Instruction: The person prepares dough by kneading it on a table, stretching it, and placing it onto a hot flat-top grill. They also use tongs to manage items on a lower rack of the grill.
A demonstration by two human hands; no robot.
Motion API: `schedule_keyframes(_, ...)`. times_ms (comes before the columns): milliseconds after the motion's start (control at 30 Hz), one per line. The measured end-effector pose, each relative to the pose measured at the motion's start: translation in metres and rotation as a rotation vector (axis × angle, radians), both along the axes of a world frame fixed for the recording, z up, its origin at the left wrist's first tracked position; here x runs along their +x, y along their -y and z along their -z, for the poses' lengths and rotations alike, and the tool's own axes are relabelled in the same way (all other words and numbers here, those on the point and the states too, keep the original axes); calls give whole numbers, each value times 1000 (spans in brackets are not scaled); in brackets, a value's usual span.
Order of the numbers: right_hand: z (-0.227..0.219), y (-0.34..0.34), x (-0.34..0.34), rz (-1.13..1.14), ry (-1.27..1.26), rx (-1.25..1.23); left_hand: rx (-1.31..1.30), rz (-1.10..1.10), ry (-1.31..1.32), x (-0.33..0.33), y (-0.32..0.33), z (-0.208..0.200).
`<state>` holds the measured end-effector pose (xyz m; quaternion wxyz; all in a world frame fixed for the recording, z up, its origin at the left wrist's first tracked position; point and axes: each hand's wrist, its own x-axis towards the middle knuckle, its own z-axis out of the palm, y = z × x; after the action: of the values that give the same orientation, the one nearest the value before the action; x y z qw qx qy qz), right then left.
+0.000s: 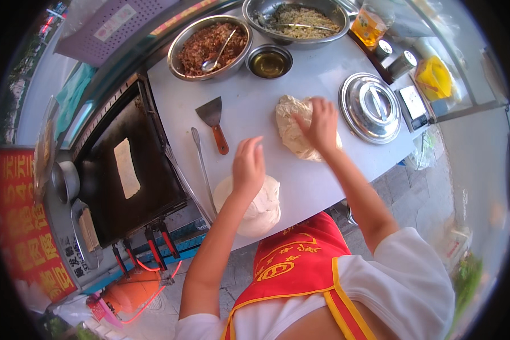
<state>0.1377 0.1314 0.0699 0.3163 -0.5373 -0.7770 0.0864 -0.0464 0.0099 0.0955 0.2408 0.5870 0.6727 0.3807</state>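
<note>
Two lumps of pale dough lie on the white work table. The smoother near lump [264, 211] sits close to the table's front edge, partly covered by my left forearm. My left hand [249, 165] hovers at its far side, fingers loosely curved and holding nothing I can see. Farther off to the right is a rougher, wrinkled dough lump [290, 133]. Over its right side reaches my right hand [321, 126], thumb and fingers apart; whether the fingertips touch the dough is hard to tell. A scraper [215, 122] with an orange-brown handle and a thin metal utensil [202, 158] lie left of my left hand.
At the back stand a bowl of reddish filling [195, 54], a bowl of greenish-yellow filling [300, 20] and a small oil bowl [270, 63]. A metal lid [370, 107] lies at right, near a yellow container [434, 78]. On the left, a black griddle [96, 175] bears a flat dough strip [126, 168].
</note>
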Motion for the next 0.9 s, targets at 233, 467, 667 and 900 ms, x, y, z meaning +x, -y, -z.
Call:
schedule_keyframes(233, 8, -82, 5, -567, 237, -548, -133, -271, 378, 22, -149, 97)
schedule_keyframes(467, -38, -22, 102, -479, -465, -749, -326, -147, 96, 142, -63, 18)
schedule_keyframes(667, 13, 18, 111, -677, -181, -245, 29, -485, -446, 223, -3, 47)
schedule_keyframes(900, 39, -45, 50, -735, -138, -179, 11, -538, -464, 161, -60, 64)
